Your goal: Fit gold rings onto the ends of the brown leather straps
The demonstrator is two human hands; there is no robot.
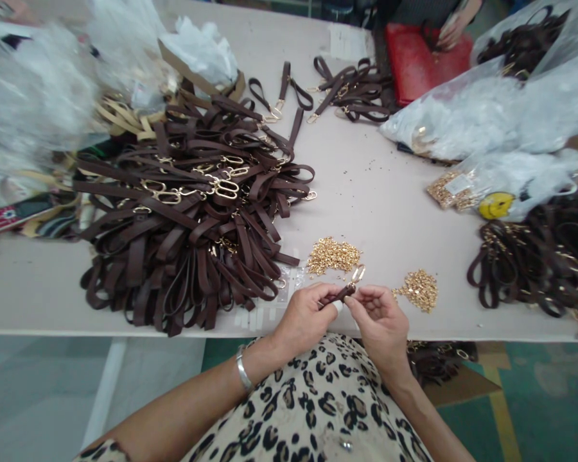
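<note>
Near the table's front edge, my left hand (pixel 308 316) is closed around a brown leather strap (pixel 338 296). A gold metal clasp (pixel 358 274) sticks out from the strap's far end. My right hand (pixel 379 319) is closed too, its thumb and fingertips pinching at that same end of the strap. Whether a small fitting is also between those fingertips is hidden. Just beyond my hands lies a heap of small gold fittings (pixel 334 255). Another small gold heap (pixel 420 290) sits to the right of my right hand.
A large pile of brown straps (pixel 192 237) with gold hardware covers the table's left. More straps lie in a far group (pixel 351 90) and a dark pile (pixel 539 256) at right. Plastic bags (pixel 491 106) stand along both sides. Another person's hand (pixel 454 29) is over a red surface (pixel 414 70).
</note>
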